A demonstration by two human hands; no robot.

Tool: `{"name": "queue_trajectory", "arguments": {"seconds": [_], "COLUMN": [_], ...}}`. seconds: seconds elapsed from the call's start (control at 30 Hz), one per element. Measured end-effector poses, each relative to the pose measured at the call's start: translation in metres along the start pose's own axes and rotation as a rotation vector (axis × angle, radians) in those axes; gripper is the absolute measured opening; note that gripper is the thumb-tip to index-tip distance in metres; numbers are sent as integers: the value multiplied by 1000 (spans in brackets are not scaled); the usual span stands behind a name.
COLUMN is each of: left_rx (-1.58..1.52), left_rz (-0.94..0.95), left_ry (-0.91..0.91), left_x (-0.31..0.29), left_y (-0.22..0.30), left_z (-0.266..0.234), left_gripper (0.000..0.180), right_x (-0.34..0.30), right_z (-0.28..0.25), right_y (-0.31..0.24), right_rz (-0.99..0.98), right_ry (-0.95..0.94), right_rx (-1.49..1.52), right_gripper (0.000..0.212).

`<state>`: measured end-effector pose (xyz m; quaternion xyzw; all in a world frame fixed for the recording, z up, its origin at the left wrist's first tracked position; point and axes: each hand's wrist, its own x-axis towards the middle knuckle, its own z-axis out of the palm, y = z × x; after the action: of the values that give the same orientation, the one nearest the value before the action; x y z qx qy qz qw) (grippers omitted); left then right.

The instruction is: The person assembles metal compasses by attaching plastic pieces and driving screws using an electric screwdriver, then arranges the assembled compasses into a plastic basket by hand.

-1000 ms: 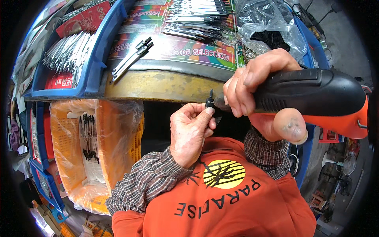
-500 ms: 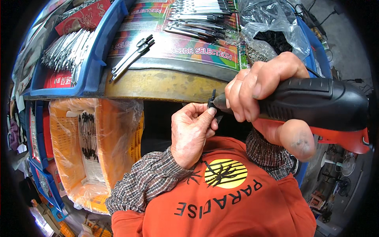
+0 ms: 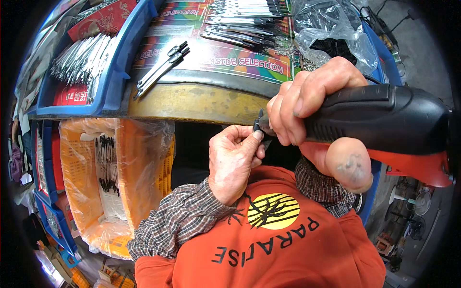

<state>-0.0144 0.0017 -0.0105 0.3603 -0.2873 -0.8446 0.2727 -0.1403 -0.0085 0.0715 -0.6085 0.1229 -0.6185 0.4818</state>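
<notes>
My left hand [image 3: 230, 163] pinches a small black part [image 3: 258, 124] between thumb and fingers, just off the table's front edge. Most of that part is hidden by the fingertips. From the right, my right hand [image 3: 319, 98] wraps round a black and red electric screwdriver [image 3: 379, 113] held roughly level. Its tip meets the black part at my left fingertips, and the exact contact is too small to make out. Beyond my hands, a few slender silver pieces with black ends [image 3: 162, 69] lie together on the table.
A blue bin [image 3: 113, 79] of silver pieces stands at the left. Many more silver pieces [image 3: 245, 24] are stacked at the back, near small loose metal bits and a clear plastic bag [image 3: 326, 19]. An orange plastic-lined crate [image 3: 127, 177] sits below the yellowish table edge [image 3: 192, 105].
My right hand and the screwdriver have shifted slightly left, closer to the black part. My left hand has hardly moved and keeps its pinch.
</notes>
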Motion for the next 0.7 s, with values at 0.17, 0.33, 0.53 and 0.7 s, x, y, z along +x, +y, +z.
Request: {"name": "queue_trajectory", "arguments": {"seconds": [0.17,0.33,0.53,0.7], "left_rx": [2,-36,-20,-51], "left_rz": [11,-6,120,86], "left_ry": [27,21,-9,-34], "left_x": [-1,-2,-3,-2], "left_y": [2,3,-6,-6], "left_z": [-1,5,-3,0], "left_gripper": [9,10,10,10], "right_x": [-8,-14,-16,-19], "right_z": [-2,-5,1,11], "right_y": [-5,-26,-18,-25], "right_rz": [118,318,309,316], "right_ry": [62,153,203,272], "right_rx": [-158,-453,-393,-320], "right_gripper": [56,55,58,61]}}
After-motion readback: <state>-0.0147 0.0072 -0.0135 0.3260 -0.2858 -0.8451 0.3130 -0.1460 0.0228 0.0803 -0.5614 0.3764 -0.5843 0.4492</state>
